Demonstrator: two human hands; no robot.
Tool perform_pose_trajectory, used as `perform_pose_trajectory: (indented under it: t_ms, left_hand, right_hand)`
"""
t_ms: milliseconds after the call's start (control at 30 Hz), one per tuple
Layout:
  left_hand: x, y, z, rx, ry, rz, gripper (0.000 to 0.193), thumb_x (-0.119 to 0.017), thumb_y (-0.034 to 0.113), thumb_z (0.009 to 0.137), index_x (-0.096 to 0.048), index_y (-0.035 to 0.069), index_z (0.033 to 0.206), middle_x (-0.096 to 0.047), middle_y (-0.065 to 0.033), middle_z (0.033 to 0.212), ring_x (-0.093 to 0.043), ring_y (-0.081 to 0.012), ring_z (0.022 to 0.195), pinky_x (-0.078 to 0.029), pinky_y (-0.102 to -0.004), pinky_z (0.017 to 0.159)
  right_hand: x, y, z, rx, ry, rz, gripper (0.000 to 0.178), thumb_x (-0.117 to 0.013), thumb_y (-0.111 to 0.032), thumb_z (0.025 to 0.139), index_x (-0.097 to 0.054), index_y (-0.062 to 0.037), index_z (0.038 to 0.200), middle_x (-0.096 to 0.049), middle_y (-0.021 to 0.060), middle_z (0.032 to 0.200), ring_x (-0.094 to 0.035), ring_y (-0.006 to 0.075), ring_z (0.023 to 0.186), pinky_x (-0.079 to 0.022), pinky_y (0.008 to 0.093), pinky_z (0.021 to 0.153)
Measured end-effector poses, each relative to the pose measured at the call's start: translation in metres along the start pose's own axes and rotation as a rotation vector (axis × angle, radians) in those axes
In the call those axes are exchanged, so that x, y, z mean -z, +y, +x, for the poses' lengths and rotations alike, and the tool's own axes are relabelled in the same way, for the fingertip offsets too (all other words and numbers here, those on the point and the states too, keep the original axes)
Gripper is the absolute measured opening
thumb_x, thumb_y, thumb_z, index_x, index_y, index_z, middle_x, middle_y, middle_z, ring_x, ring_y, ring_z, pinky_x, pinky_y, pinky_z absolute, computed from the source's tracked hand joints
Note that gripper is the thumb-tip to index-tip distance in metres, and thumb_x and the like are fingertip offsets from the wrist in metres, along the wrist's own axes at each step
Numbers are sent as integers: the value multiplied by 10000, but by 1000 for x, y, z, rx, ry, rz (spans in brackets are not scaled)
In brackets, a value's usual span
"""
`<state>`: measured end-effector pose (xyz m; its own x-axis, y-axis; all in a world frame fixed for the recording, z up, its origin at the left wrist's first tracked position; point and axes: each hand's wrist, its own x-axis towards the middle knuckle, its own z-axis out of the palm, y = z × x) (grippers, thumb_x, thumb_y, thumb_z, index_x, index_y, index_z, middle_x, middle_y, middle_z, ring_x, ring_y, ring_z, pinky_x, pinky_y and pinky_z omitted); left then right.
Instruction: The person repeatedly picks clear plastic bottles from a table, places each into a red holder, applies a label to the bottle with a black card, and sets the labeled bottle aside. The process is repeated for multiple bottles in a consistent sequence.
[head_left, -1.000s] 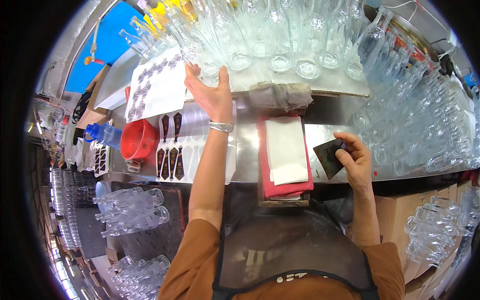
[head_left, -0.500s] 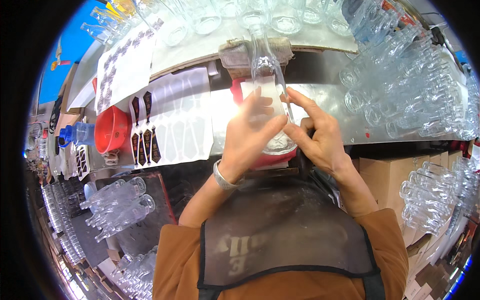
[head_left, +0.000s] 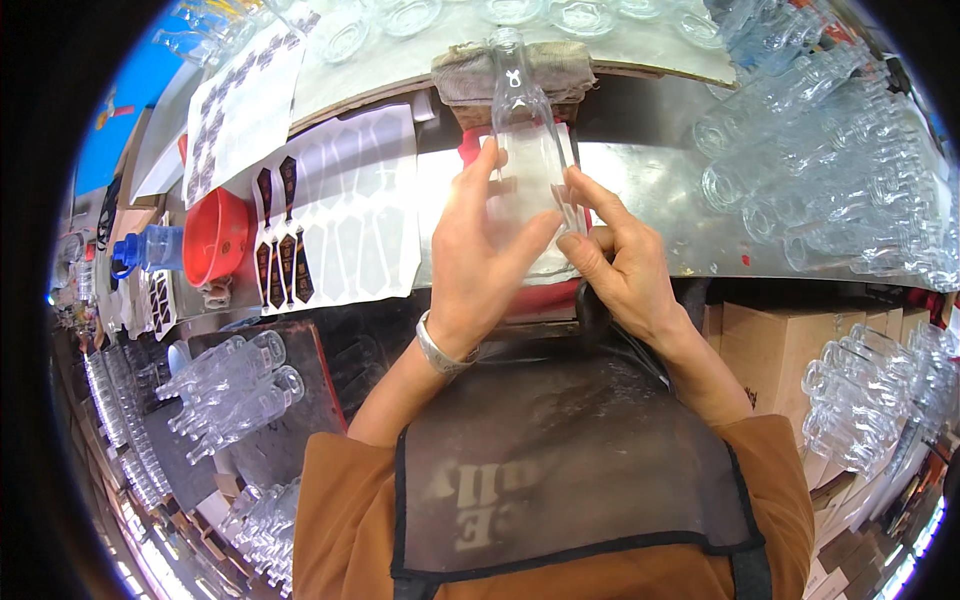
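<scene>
A clear glass bottle (head_left: 524, 105) lies lengthwise in front of me, its neck resting on a folded grey cloth (head_left: 460, 78). My left hand (head_left: 478, 245) grips the bottle's left side, fingers curled round the glass and thumb across the lower body. On the opposite side my right hand (head_left: 628, 262) pinches the bottle's edge between fingers and thumb. Beneath the body show white paper and a red pad (head_left: 545, 298). Whether a decal is on the glass under my fingers, I cannot tell.
Left of the bottle lies a white sheet (head_left: 345, 215) with several dark tie-shaped decals. Beyond it are a red bowl (head_left: 212, 240), a blue-capped container (head_left: 155, 248) and another printed sheet (head_left: 245, 115). Glass bottles (head_left: 830, 160) crowd the right; more stand along the raised shelf (head_left: 400, 65). Cardboard boxes (head_left: 780, 345) sit lower right.
Both hands have shifted slightly left, still on the bottle. The bottle now sits lower in the picture at its neck, and the whole view has moved a little.
</scene>
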<state>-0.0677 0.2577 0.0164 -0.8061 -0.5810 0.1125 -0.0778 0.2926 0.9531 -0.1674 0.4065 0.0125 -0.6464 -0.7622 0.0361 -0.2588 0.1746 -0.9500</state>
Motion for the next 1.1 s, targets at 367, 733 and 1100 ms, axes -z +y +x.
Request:
perform_pose_trajectory:
  t_ms: [367,733,1100]
  left_hand:
    - [86,-52,-14,-45,327,525,697,-780,294,862,-481,-11,1413,-559,-183,1351,-573,-270,1203,-489,-395,951]
    - [159,-71,-101,174,106,892,804,-790,311,827,-420,-43,1447,-400,-259,1506,-427,-410,1364,-360,-445,1124]
    - [222,-104,-112,-79,298,724,116,-726,23,864,-708,36,978,-738,-58,1000,-687,-187,917,-517,-317,826]
  right_hand:
    - [22,36,-11,-70,81,297,416,-528,-150,1030,-490,-5,1418,-614,127,1325,-490,41,626,-445,193,580]
    - [31,40,-16,-167,171,266,339,-538,-209,1037,-596,15,1285,-684,133,1185,-476,35,613,-409,176,574]
    - [39,33,-22,-123,102,277,390,-596,-67,957,-561,5,1339,-688,103,1137,-507,24,642,-423,175,592]
